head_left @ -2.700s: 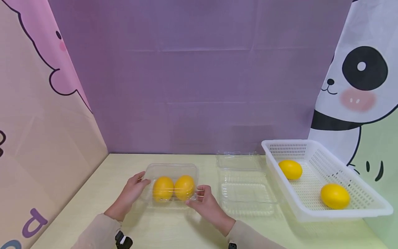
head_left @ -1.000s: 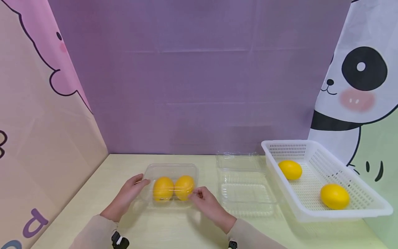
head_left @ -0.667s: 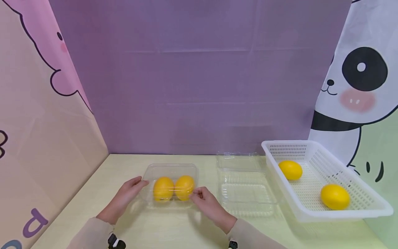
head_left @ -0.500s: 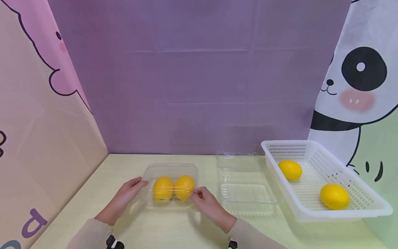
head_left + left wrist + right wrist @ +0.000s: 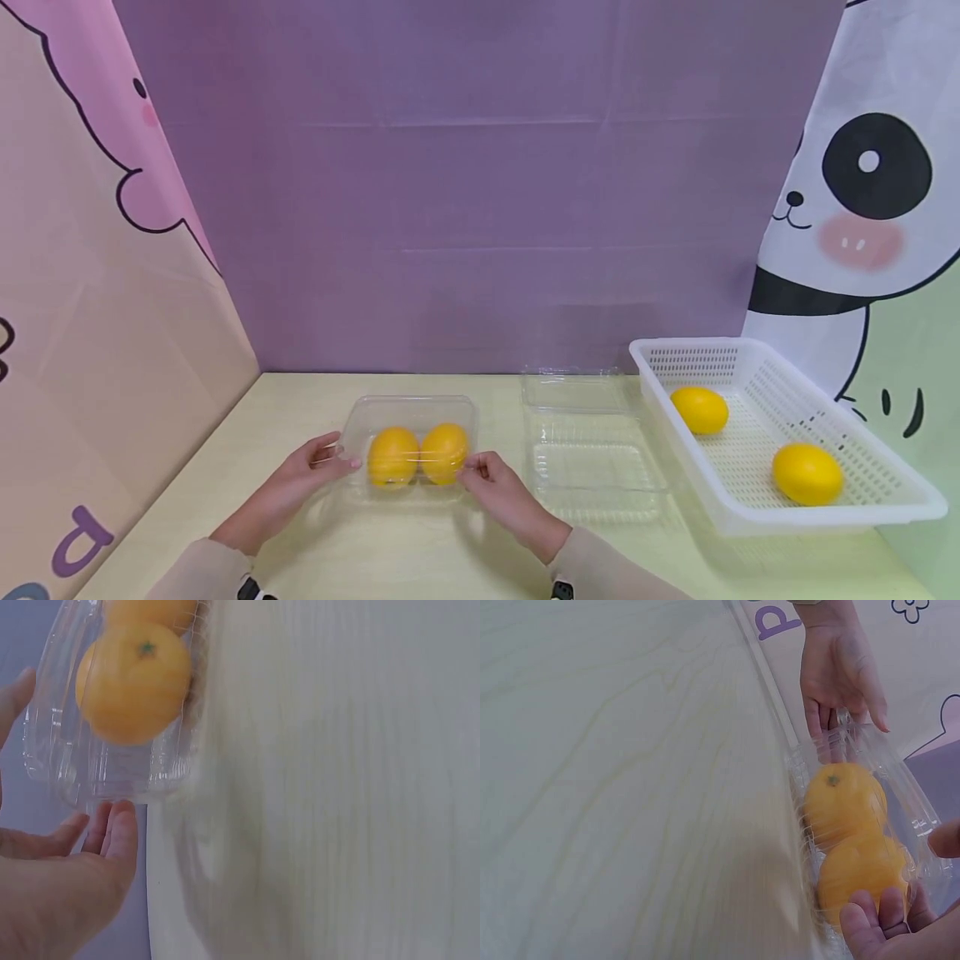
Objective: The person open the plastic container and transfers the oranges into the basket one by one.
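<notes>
A clear plastic clamshell box [image 5: 408,408] stands on the table with two oranges [image 5: 393,457] side by side inside. Its lid lies over the fruit; whether it is latched I cannot tell. At the box's front right corner my right hand [image 5: 506,498] pinches the edge between thumb and fingers. My left hand [image 5: 300,475] is beside the left end, fingers loosely bent and thumb apart. In the left wrist view the left fingertips [image 5: 124,817] are just by the end wall, gripping nothing. The right wrist view has both hands at opposite ends of the box.
Right of the box lies another clear clamshell [image 5: 592,467], its lid folded back. A white perforated basket [image 5: 817,518] at the right holds two yellow-orange fruits [image 5: 807,473]. Purple cloth [image 5: 480,208] hangs behind the table, with printed panels on both sides.
My left hand has drawn back from the box's left end, toward the lower left. Since the earliest frame, my right fingers have shifted from the right end to pinch the front corner.
</notes>
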The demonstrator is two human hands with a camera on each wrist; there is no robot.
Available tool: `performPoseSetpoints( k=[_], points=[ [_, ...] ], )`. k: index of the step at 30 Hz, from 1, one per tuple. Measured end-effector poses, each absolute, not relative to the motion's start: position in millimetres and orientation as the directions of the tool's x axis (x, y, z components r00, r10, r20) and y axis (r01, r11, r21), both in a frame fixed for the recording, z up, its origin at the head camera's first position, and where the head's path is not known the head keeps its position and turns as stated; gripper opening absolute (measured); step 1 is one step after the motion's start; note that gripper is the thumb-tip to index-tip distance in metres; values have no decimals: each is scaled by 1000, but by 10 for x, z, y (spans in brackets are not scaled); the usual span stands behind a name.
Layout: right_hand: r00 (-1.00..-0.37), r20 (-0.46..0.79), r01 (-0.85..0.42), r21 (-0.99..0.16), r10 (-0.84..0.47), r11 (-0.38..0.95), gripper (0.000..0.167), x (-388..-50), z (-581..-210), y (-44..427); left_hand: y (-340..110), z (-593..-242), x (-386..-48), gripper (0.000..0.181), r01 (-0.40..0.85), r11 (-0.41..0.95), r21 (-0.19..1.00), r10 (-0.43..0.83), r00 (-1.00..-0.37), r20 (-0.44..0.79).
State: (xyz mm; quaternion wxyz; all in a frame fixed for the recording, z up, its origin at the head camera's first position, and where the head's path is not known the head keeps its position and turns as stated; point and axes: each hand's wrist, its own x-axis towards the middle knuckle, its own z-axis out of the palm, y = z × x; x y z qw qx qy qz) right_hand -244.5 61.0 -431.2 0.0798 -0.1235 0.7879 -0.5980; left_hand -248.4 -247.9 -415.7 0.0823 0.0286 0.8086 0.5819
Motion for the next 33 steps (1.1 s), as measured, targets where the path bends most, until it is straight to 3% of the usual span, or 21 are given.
performPoseSetpoints(
  k=[10,33],
  points=[
    [-956,20,-97,-963,-293,253,39,-2452,-4325,606,-2535,-4169,-2426,101,-60,318,946,212,-968,-133],
    [-956,21,-97,-964,-292,246,37,-2449,-4318,606,-2464,-4207,-2426,94,-61,368,928,109,-988,-108]
  ],
)
